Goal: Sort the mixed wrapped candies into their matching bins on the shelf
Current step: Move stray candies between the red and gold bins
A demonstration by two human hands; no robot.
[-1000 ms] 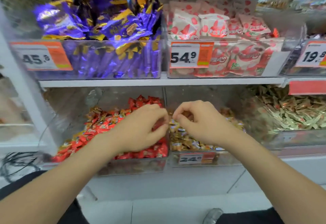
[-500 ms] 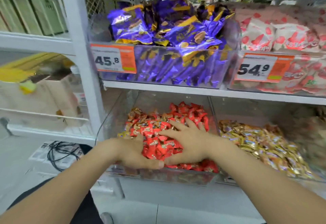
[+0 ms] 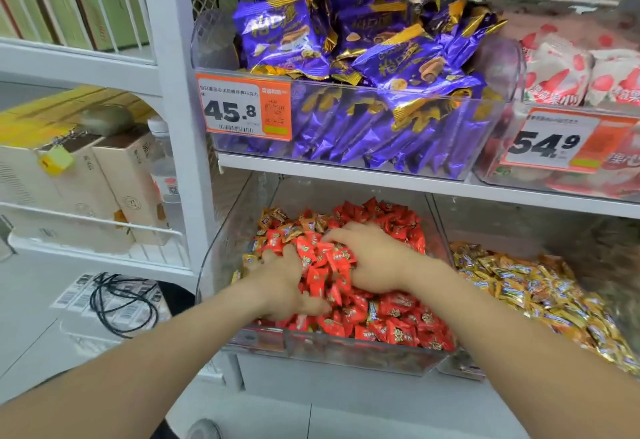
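Head view, lower shelf [image 3: 381,179], centre of frame.

Change: a second ago I had both hands up at the divider between the two lower bins, fingertips together in a pinch. Half a second ago they were down in the red bin [image 3: 329,347], the right one lying flat. Now both are worked into the pile with a heap raised between them.

Left hand [image 3: 282,283]: fingers buried in the red candies [image 3: 398,321], thumb lying along the surface toward me. Cannot tell whether the hidden fingers hold anything.

Right hand [image 3: 375,260]: fingers spread and slightly bent, pressing on the heap from the right. No single piece pinched.

Task items: the red bin is mostly red, but gold strays [image 3: 273,219] sit at its back left and along its left wall. Their match, the gold candies [image 3: 519,286], fills the next bin to the right.

Reading: I judge I have gone from a one-piece drop to raking the red pile for buried strays. Sorting is unfinished. Risk: the heap sits near the low front wall, so pieces could spill over.
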